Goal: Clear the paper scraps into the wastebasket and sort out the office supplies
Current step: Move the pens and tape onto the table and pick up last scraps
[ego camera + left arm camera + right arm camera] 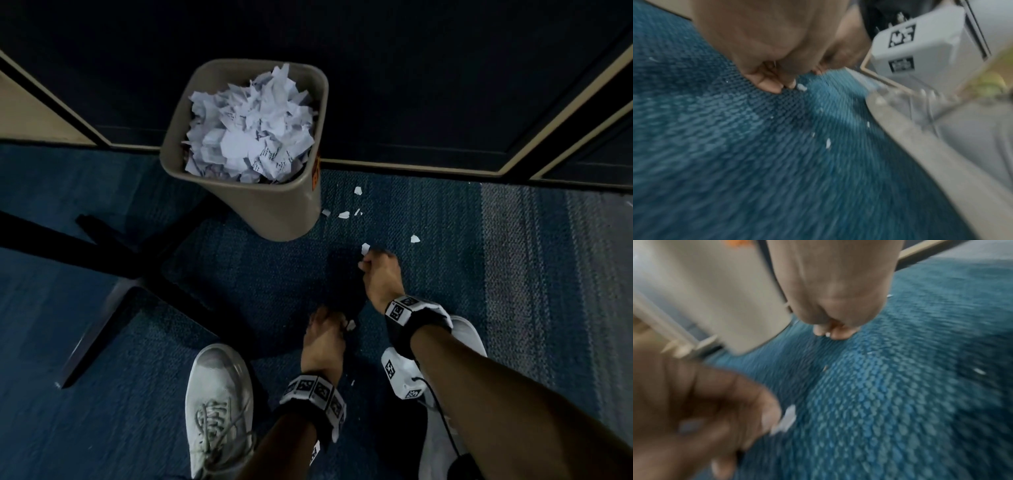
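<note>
1. Down on the blue carpet (428, 274), both of the person's hands reach toward small torn paper scraps near a tan wastebasket (267, 205).
2. The right hand (380, 274) is low over the carpet, its fingers (368, 262) curled and pinching white scraps (365, 248) that poke out at the fingertips; the right wrist view is blurred but shows the fingertips pressed together against the carpet.
3. The left hand (323, 337) sits nearer the person, between the two shoes, with its fingers (774, 84) bunched together and pinching a small white scrap (350, 324) just at the carpet; in the left wrist view the bit of paper (801, 87) shows right at the fingertips.
4. The wastebasket stands upright ahead of the hands, against a dark panel with a pale trim, and is heaped to the rim with crumpled and torn white paper (250, 130).
5. Several loose scraps (344, 214) lie on the carpet just beside the wastebasket's right side, with one more (415, 238) a little farther right, near the right hand.
6. A black cross-shaped base (113, 274) of some furniture lies on the carpet to the left of the wastebasket.
7. A white laced shoe (219, 404) is at the lower left; the other shoe (462, 339) is partly hidden behind the right forearm.
8. Each wrist carries a black band with white marker blocks (313, 394).
</note>
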{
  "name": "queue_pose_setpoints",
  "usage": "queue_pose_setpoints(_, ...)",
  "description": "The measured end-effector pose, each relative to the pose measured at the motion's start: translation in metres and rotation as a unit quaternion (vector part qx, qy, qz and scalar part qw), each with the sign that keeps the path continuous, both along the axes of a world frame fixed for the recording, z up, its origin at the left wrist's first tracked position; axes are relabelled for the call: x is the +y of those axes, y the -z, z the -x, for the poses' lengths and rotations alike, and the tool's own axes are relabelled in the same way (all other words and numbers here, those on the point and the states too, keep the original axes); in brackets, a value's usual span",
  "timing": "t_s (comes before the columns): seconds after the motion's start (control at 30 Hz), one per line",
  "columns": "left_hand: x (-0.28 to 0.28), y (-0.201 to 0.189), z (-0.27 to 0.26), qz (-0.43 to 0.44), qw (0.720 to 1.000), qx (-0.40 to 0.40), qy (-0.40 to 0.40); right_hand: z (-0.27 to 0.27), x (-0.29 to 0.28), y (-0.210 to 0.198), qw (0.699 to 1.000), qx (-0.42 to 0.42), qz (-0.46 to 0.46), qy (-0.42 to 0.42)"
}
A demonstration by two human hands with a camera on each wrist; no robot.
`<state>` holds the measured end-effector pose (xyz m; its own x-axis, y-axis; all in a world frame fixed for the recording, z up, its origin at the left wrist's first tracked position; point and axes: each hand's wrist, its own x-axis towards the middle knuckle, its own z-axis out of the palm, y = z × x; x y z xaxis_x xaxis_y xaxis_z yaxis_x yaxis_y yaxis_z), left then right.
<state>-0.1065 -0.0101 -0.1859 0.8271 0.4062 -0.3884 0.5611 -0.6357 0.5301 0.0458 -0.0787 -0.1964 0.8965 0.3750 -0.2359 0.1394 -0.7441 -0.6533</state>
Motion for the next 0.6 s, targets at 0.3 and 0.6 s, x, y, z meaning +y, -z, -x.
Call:
queue_pose_setpoints(0.3, 0.02, 0.002, 0.0, 0.126, 0.973, -0.083, -0.172, -0.024, -0.021, 0.009, 0.991, 0.026, -0.072, 0.111)
queue_pose_setpoints(0.6, 0.005, 0.01, 0.004, 0.138, 0.988, -0.065, -0.036, -0.033, 0.0, 0.011, 1.0, -0.014, 0.016, -0.008)
